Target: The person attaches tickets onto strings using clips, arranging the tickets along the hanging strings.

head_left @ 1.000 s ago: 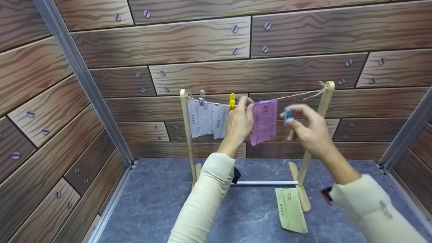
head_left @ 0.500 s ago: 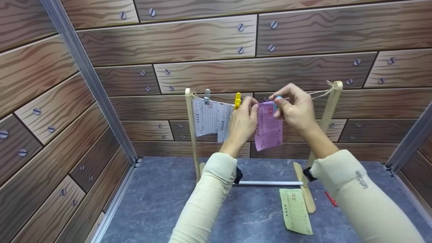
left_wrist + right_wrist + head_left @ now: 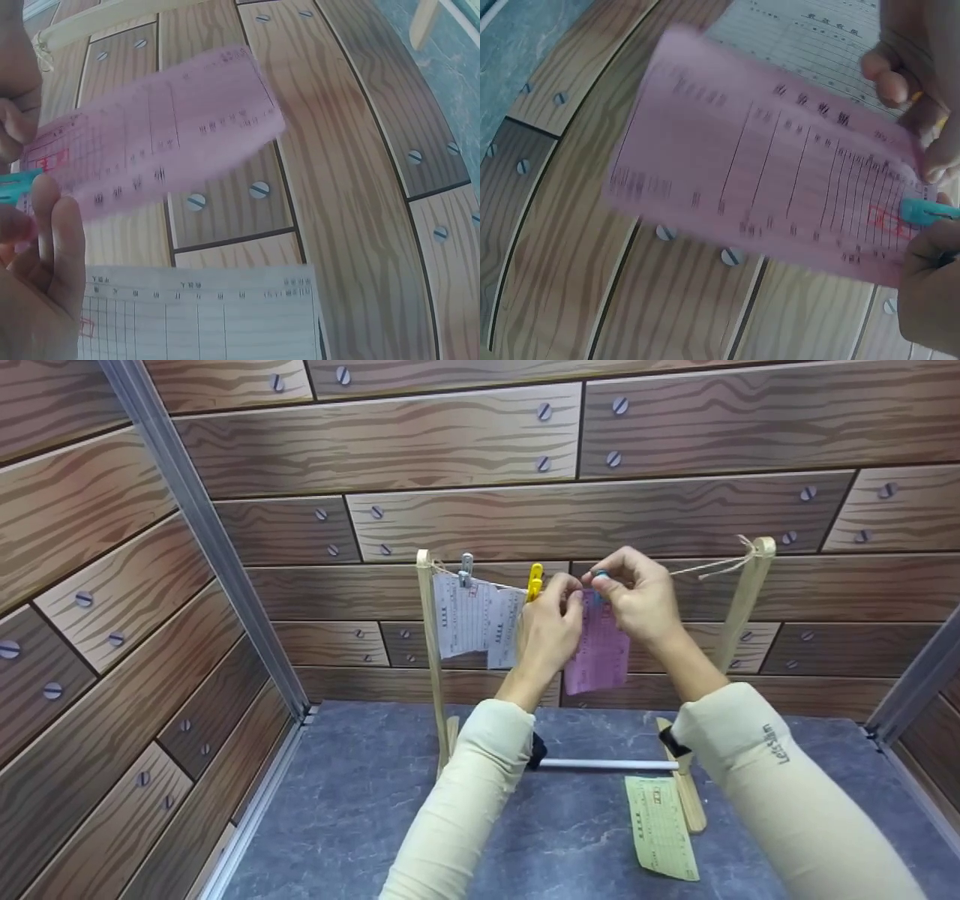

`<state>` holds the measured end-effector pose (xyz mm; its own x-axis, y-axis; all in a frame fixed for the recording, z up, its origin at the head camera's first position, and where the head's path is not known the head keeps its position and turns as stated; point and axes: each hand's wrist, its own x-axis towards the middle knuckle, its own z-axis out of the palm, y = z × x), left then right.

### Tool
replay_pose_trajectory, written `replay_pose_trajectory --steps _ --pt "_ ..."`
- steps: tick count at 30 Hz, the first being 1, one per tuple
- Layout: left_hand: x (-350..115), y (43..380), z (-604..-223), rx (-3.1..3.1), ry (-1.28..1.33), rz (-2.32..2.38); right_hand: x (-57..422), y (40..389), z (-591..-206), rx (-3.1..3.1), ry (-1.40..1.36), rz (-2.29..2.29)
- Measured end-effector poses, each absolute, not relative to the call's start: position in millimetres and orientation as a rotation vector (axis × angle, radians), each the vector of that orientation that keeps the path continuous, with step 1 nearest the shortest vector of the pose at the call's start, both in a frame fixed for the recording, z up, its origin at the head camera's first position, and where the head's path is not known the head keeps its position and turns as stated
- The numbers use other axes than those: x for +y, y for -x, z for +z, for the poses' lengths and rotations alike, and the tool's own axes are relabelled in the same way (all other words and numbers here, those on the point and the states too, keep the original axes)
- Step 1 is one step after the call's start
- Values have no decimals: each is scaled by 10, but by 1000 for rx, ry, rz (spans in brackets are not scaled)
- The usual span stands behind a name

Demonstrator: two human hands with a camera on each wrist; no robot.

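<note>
A silver clip [image 3: 466, 571] and a yellow clip [image 3: 535, 581] stand over two white slips [image 3: 460, 619] hanging from the string [image 3: 712, 566]. The left hand [image 3: 550, 628] has its grip pinched on the pink slip's [image 3: 598, 664] upper corner. That slip hangs below and between both hands. The right hand [image 3: 643, 601] grasps a blue clip [image 3: 924, 211] at its top edge. Farther right, a green slip [image 3: 661, 831] lies on the bench [image 3: 562, 840], just beside the stand's wooden foot [image 3: 694, 808].

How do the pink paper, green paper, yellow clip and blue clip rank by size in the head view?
Pink paper and green paper: alike, pink partly hidden, so unranked.
Yellow clip.
Blue clip, mostly covered: smallest visible part.
</note>
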<state>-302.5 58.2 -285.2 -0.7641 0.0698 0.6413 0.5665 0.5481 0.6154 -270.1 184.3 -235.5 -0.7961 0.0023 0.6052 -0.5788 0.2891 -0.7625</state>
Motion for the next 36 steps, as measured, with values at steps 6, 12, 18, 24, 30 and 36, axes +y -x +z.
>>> replay_pose_trajectory --steps 6,12,18,24,30,36 --pt "574 3027 -2881 -2231 517 -1143 2019 2800 -2465 -2262 -536 1695" --pt "585 3034 -2890 -2218 525 -1188 2126 2743 -2448 -2253 -525 1845" --pt "574 3037 -2907 -2212 528 -1207 2285 2614 -2435 -1977 -547 1915" --pt "561 3045 -2927 -2178 535 -1221 2506 2464 -2478 -1807 -529 1890" --pt "538 3049 -2943 -2183 521 -1212 2710 2370 -2548 -1736 -581 1889" --pt "563 3049 -2956 -2154 558 -1245 2916 2281 -2646 -1602 -655 1984"
